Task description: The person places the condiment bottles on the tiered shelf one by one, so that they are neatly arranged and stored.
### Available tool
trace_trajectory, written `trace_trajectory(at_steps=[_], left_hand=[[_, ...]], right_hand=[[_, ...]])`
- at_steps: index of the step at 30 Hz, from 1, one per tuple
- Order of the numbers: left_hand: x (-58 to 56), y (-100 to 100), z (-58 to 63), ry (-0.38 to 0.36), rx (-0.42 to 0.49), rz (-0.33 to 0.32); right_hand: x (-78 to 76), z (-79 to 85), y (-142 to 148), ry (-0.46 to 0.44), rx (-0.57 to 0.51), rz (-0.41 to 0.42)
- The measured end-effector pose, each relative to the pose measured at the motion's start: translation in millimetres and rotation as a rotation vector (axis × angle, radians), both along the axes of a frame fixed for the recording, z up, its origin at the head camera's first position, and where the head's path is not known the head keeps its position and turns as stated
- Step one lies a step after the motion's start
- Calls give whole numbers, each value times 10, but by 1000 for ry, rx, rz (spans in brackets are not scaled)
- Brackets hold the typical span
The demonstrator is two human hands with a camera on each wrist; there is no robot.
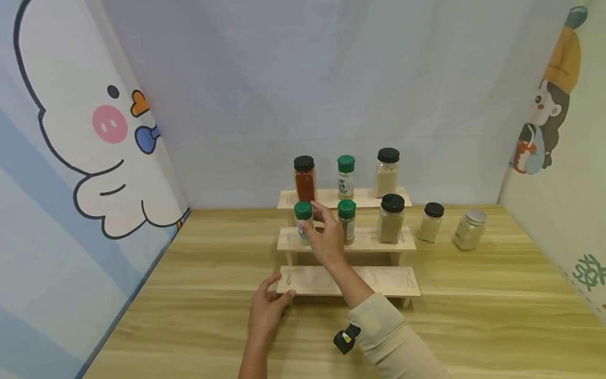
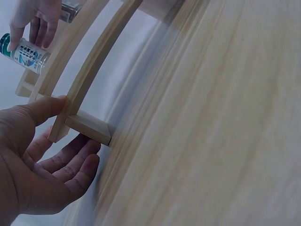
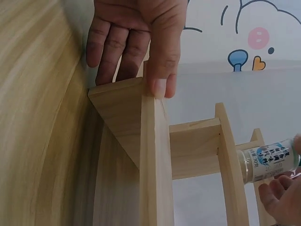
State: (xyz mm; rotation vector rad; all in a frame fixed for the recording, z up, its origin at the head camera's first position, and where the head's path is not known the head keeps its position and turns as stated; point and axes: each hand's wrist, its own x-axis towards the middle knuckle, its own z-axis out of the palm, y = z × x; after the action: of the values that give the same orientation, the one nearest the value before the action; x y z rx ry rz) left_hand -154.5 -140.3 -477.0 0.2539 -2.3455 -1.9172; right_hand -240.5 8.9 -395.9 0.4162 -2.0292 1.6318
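Observation:
My right hand (image 1: 327, 241) holds a green-capped spice jar (image 1: 303, 211) at the left end of the rack's middle step, its thumb against the jar. In the left wrist view this jar (image 2: 29, 55) has a white label with blue print, and its base is at the step's edge. My left hand (image 1: 266, 310) grips the left end of the wooden rack's bottom step (image 1: 307, 279). The left wrist view shows that thumb on the step's edge and the fingers by the support below. Right of my right hand stands another green-capped jar (image 1: 347, 210), holding dark contents.
On the top step stand a red-filled jar (image 1: 305, 179), a green-capped jar (image 1: 346, 176) and a black-capped jar (image 1: 387, 172). A larger black-capped jar (image 1: 391, 218) is on the middle step. On the table, right of the rack, are a small black-capped jar (image 1: 431, 222) and a silver-capped jar (image 1: 470, 230).

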Motion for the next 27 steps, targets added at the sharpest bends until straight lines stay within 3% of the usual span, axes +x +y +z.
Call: trace_trajectory(at_steps=[9,20,23,27], left_hand=[[-6,4,30,0,-18,14],[5,8,-11,3,14,32],[-3,8,-5,4,16,36],[-21,15,-5,5,10,32]], right_hand=[[332,100,35,-153,-92,38],[696,28,286,-146,-128,28],[759,74,361,-139,-128,22],[899,256,458,-118,-120,7]])
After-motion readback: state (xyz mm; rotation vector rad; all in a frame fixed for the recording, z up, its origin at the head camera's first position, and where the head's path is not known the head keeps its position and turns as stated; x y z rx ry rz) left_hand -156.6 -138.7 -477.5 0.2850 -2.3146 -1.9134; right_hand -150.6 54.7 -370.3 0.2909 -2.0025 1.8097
